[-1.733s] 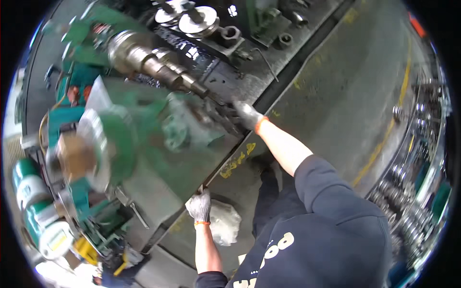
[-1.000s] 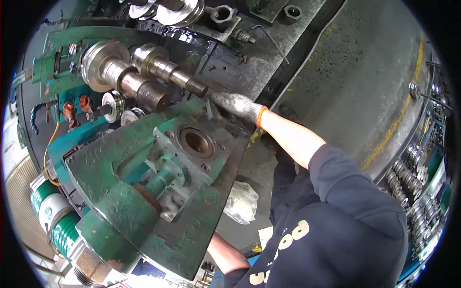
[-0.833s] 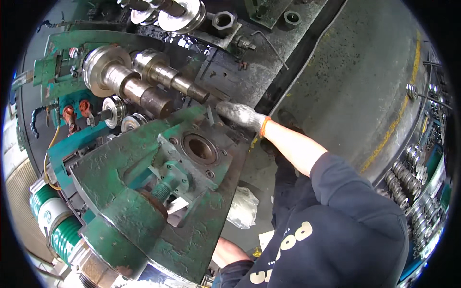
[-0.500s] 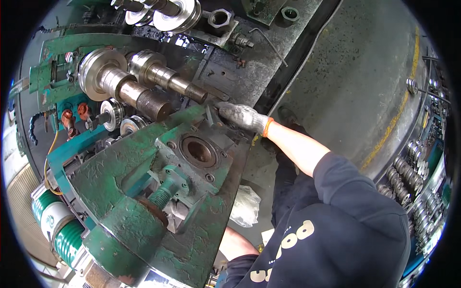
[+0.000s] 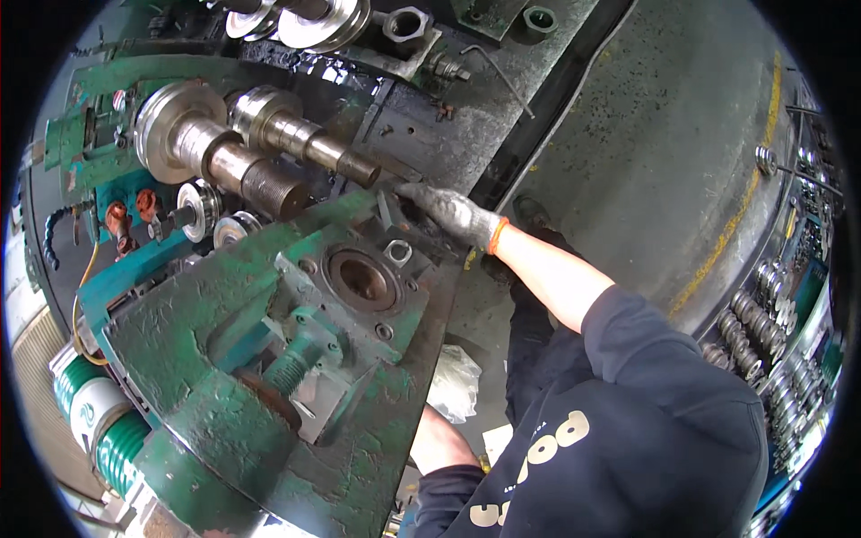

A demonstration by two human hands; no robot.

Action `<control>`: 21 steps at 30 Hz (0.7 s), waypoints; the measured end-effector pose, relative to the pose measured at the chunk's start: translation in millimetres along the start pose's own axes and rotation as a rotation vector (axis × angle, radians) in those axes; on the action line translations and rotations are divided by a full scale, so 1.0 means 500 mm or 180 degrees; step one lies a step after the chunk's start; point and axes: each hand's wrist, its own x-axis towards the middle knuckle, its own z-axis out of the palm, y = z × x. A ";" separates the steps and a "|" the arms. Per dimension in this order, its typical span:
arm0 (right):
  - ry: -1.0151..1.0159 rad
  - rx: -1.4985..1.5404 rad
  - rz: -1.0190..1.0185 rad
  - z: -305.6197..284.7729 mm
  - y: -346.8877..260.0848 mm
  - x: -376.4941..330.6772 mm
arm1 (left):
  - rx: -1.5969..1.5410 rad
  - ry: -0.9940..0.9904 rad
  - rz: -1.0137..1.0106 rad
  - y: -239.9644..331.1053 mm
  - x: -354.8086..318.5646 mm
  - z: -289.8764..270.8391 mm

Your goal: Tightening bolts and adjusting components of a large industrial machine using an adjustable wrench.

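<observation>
My right hand (image 5: 453,215), in a grey-white glove with an orange cuff, reaches over the far right corner of a green machine stand (image 5: 170,332). Its fingers stretch out beside a small upright metal plate (image 5: 387,213); their undersides are hidden. Close to the glove, a hex nut (image 5: 397,253) lies on a square bearing block (image 5: 408,309) with a round bore. My left forearm (image 5: 439,439) passes behind the stand's near edge, which hides the hand. A green threaded screw (image 5: 291,368) sits in the opening beside the block.
Two thick stepped shafts (image 5: 238,166) with rollers lie beyond the stand. An L-shaped hex key (image 5: 502,81) and a large nut (image 5: 406,24) rest on the far metal bed. Clear plastic (image 5: 455,386) lies on the floor below. Racks of rollers (image 5: 749,332) stand at the right.
The hex nut now shows on the bearing block, where none showed before. A pale patch below the screw, perhaps a glove, is gone. My right hand stays at the corner; the view has shifted slightly.
</observation>
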 end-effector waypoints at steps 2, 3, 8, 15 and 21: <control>0.0014 -0.0048 -0.0309 0.004 0.021 0.011 | -0.0030 0.0462 -0.0490 -0.001 -0.021 -0.032; 0.0009 -0.0083 -0.0611 0.008 0.036 0.015 | -0.0034 0.0690 -0.0757 -0.006 -0.021 -0.039; -0.0022 -0.0162 -0.1216 -0.024 0.063 0.021 | -0.0391 0.0801 -0.0651 -0.042 -0.015 0.062; -0.0296 -0.0949 -0.1171 -0.008 0.029 -0.006 | -0.1930 -0.1033 0.1106 -0.104 0.009 0.159; -0.0236 -0.1365 -0.1191 -0.016 0.048 0.006 | -0.3474 -0.1142 0.0757 -0.095 0.010 0.142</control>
